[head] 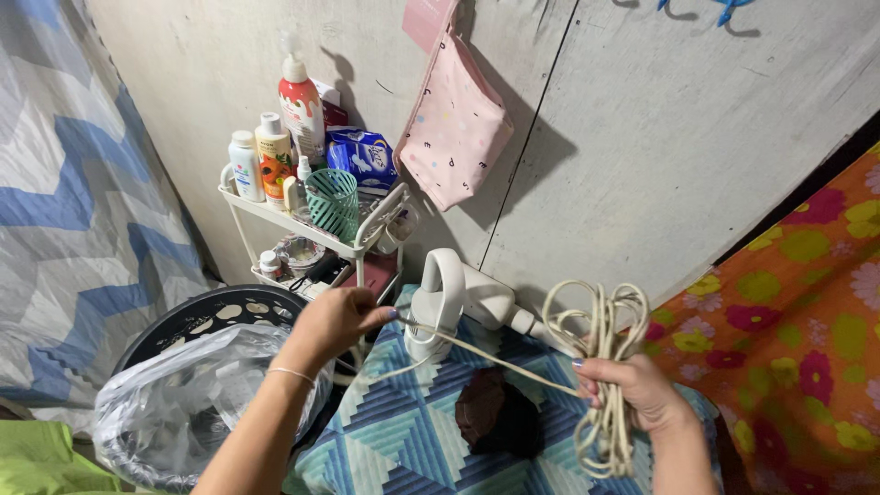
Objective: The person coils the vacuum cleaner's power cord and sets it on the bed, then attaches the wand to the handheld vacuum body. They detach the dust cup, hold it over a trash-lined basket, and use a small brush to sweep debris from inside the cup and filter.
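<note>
The cream cord (pixel 600 367) is held coiled in the closed right hand (pixel 632 390), right of the iron (pixel 449 302); its free strand is pinched by the left hand (pixel 335 321) and is best kept taut for even loops

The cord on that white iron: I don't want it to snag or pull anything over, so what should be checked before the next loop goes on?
1. Coil gripped firmly in right hand: ok.
2. Free cord pinched by left hand: ok.
3. Strand between the hands free of knots: ok.
4. Iron standing steady on the patterned cloth: ok, upright.
5. Plug end located: cannot tell, not visible.
6. Dark cloth clear of the strand: cannot tell; the strand passes over it.
</note>
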{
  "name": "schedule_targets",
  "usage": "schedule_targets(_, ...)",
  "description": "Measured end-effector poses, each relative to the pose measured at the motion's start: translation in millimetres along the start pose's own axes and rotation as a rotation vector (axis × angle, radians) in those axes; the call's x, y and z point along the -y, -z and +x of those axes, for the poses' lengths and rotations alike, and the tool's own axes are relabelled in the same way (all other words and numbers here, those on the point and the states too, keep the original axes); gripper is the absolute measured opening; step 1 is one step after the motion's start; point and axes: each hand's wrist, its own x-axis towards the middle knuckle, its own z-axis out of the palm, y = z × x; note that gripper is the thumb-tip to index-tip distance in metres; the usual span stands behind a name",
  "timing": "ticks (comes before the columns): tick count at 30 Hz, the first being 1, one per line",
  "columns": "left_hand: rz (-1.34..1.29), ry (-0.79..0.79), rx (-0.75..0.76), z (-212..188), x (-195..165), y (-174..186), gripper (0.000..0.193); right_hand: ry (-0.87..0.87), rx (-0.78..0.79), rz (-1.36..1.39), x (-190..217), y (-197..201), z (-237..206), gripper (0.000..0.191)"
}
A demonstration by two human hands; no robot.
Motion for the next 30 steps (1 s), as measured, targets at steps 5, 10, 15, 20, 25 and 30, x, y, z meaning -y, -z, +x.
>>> schedule_targets(5, -0.042, 0.050, 0.000, 0, -1, 16, 0.041, 0.014, -0.170, -0.085, 21, 14, -14, 0.025)
schedule_targets(10, -0.082, -0.141, 0.048, 9, -40, -7, 0.039, 0.028, -0.092, -0.205, 26, -17, -14, 0.029)
schedule_targets(15, 0.031, -0.316, 0.172, 8, -104, -23, 0.021, 0.085, 0.019, -0.309, 14, -71, -9, 0.039)
schedule_targets(20, -0.064, -0.344, 0.384, 17, -133, -16, 0.025, 0.271, 0.275, -0.021, -8, -97, -9, 0.048)
schedule_targets(25, -0.419, -0.186, 0.558, 22, -125, -12, 0.025, 0.200, 0.523, 0.413, -21, -125, -19, 0.039)
schedule_targets(30, -0.537, -0.216, 0.430, 20, -119, -33, 0.035, 0.094, 0.461, 0.617, -22, -148, -29, 0.040)
